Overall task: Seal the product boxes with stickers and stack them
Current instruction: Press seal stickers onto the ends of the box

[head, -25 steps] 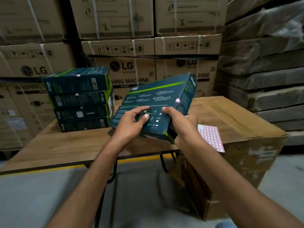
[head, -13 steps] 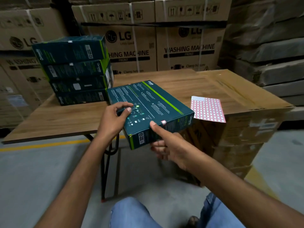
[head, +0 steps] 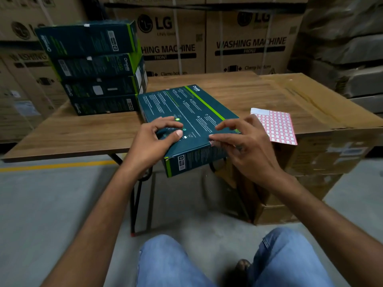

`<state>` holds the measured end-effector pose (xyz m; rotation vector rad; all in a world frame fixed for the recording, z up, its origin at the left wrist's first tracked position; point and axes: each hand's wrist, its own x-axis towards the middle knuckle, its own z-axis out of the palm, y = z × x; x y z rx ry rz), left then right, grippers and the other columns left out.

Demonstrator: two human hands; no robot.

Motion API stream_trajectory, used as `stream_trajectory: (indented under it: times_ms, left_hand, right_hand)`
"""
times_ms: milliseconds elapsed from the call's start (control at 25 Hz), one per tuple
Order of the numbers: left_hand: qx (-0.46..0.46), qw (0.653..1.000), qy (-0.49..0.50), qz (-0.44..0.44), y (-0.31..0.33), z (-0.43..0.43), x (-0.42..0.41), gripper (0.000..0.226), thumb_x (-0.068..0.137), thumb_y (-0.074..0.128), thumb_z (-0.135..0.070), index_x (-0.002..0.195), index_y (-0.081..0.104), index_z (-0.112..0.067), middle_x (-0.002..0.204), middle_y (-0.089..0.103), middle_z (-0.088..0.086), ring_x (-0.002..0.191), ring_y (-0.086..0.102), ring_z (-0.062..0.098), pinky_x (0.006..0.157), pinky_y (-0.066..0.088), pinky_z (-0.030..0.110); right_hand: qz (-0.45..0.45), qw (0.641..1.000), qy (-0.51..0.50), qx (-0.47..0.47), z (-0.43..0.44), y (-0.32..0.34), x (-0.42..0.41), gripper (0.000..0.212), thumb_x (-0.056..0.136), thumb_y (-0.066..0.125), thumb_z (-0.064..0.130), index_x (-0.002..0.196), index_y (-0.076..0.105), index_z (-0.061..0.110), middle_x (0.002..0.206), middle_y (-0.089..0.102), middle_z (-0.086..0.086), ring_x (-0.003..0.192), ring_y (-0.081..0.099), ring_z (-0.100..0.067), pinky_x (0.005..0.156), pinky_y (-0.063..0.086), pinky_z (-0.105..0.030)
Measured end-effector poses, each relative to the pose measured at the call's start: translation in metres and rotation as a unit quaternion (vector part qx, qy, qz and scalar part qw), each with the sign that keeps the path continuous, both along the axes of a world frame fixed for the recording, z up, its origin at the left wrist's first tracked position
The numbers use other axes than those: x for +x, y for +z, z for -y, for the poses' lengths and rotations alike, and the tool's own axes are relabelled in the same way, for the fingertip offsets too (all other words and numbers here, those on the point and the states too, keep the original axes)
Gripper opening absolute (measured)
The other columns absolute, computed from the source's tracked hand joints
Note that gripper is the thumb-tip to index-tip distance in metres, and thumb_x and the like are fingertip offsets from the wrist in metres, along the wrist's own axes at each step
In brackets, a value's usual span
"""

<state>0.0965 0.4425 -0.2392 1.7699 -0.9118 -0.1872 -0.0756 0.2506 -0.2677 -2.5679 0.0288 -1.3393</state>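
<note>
Dark teal cardboard box (head: 192, 108) beneath left hand (head: 153, 139) — fingertips arched, pressing — right hand (head: 246, 143) loose, thumb on near edge.

A stack of four boxes (head: 97, 67) sits at the back left corner of the table (head: 83, 131). One box (head: 186, 108) lies just right of the stack and sticks out over the front edge. A big carton (head: 323, 104) stands at the table's right edge, with a sticker sheet (head: 276, 126) on top.
</note>
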Motion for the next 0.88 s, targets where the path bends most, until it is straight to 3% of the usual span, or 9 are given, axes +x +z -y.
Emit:
stream_trajectory:
  times_ms: [160, 280, 320, 400, 480, 600, 680, 800, 880]
  left_hand:
    - [-0.012, 1.000, 0.011, -0.007, 0.001, -0.001, -0.002, 0.026, 0.089, 0.083, -0.022, 0.109, 0.077, -0.038, 0.158, 0.046, -0.006, 0.143, 0.046, 0.003, 0.118, 0.041, 0.031]
    - [-0.010, 0.998, 0.039, -0.048, 0.000, -0.003, -0.004, 0.048, 0.083, 0.089, -0.031, 0.124, 0.067, -0.043, 0.168, 0.025, -0.004, 0.148, 0.039, 0.009, 0.119, 0.040, 0.033]
    - [-0.021, 0.996, 0.040, -0.077, -0.001, -0.003, -0.005, 0.056, 0.082, 0.090, -0.032, 0.130, 0.062, -0.042, 0.164, 0.031, -0.004, 0.145, 0.044, 0.011, 0.115, 0.046, 0.032]
    - [-0.029, 0.991, 0.041, -0.127, 0.001, -0.003, -0.010, 0.063, 0.086, 0.087, -0.027, 0.140, 0.056, -0.036, 0.153, 0.045, -0.004, 0.136, 0.053, 0.012, 0.095, 0.057, 0.018]
    - [-0.034, 0.988, 0.041, -0.146, 0.002, -0.001, -0.012, 0.069, 0.088, 0.083, -0.023, 0.148, 0.050, -0.031, 0.148, 0.050, -0.005, 0.128, 0.057, 0.009, 0.076, 0.055, 0.006]
    - [-0.070, 0.980, 0.026, -0.184, 0.000, -0.003, -0.011, 0.084, 0.088, 0.084, -0.018, 0.156, 0.035, -0.028, 0.142, 0.056, -0.012, 0.111, 0.066, -0.002, 0.082, 0.057, 0.010]
    - [-0.071, 0.978, 0.020, -0.196, -0.004, -0.004, -0.008, 0.076, 0.088, 0.084, -0.018, 0.150, 0.041, -0.026, 0.137, 0.064, -0.012, 0.108, 0.071, -0.001, 0.089, 0.060, 0.019]
    - [-0.068, 0.974, 0.015, -0.216, -0.002, -0.003, -0.008, 0.063, 0.090, 0.082, -0.017, 0.143, 0.049, -0.024, 0.129, 0.071, -0.008, 0.103, 0.074, 0.001, 0.079, 0.059, 0.016]
    - [-0.068, 0.973, 0.019, -0.222, -0.002, -0.001, -0.005, 0.062, 0.090, 0.082, -0.017, 0.142, 0.050, -0.025, 0.127, 0.073, -0.008, 0.104, 0.074, 0.003, 0.078, 0.059, 0.017]
  right_hand:
    - [-0.023, 0.998, -0.006, -0.054, 0.002, -0.008, 0.004, 0.021, 0.100, 0.067, 0.026, 0.115, 0.081, 0.023, 0.116, 0.073, 0.004, 0.095, 0.054, -0.023, 0.081, 0.042, -0.031]
    - [-0.027, 0.997, -0.003, -0.069, 0.005, -0.006, 0.002, 0.022, 0.100, 0.067, 0.031, 0.115, 0.081, 0.026, 0.116, 0.073, 0.007, 0.092, 0.057, -0.024, 0.079, 0.045, -0.035]
    - [-0.030, 0.998, 0.009, -0.047, 0.006, -0.004, 0.003, 0.023, 0.099, 0.066, 0.035, 0.114, 0.081, 0.027, 0.115, 0.073, 0.008, 0.092, 0.057, -0.023, 0.078, 0.046, -0.035]
    - [-0.038, 0.999, 0.024, -0.014, 0.005, -0.002, 0.005, 0.024, 0.099, 0.065, 0.037, 0.111, 0.082, 0.025, 0.111, 0.073, 0.009, 0.094, 0.058, -0.021, 0.078, 0.046, -0.035]
    - [-0.036, 0.999, 0.024, 0.001, 0.001, -0.002, 0.006, 0.023, 0.097, 0.067, 0.036, 0.108, 0.082, 0.023, 0.107, 0.073, 0.008, 0.095, 0.060, -0.020, 0.078, 0.047, -0.035]
    - [-0.087, 0.991, 0.053, 0.082, 0.006, 0.007, 0.002, 0.021, 0.092, 0.075, 0.041, 0.108, 0.082, 0.028, 0.108, 0.071, 0.016, 0.103, 0.056, -0.013, 0.084, 0.046, -0.026]
    - [-0.134, 0.978, 0.046, 0.155, 0.011, 0.018, 0.003, 0.029, 0.092, 0.069, 0.055, 0.109, 0.080, 0.033, 0.112, 0.070, 0.020, 0.110, 0.054, -0.009, 0.090, 0.044, -0.026]
    - [-0.150, 0.961, -0.075, 0.219, 0.023, 0.036, 0.018, 0.036, 0.096, 0.068, 0.051, 0.127, 0.072, 0.034, 0.128, 0.070, 0.008, 0.121, 0.055, -0.018, 0.096, 0.044, -0.034]
    - [-0.231, 0.929, -0.133, 0.256, 0.035, 0.053, 0.032, 0.054, 0.093, 0.073, 0.048, 0.143, 0.061, 0.030, 0.142, 0.064, 0.000, 0.129, 0.056, -0.024, 0.098, 0.044, -0.035]
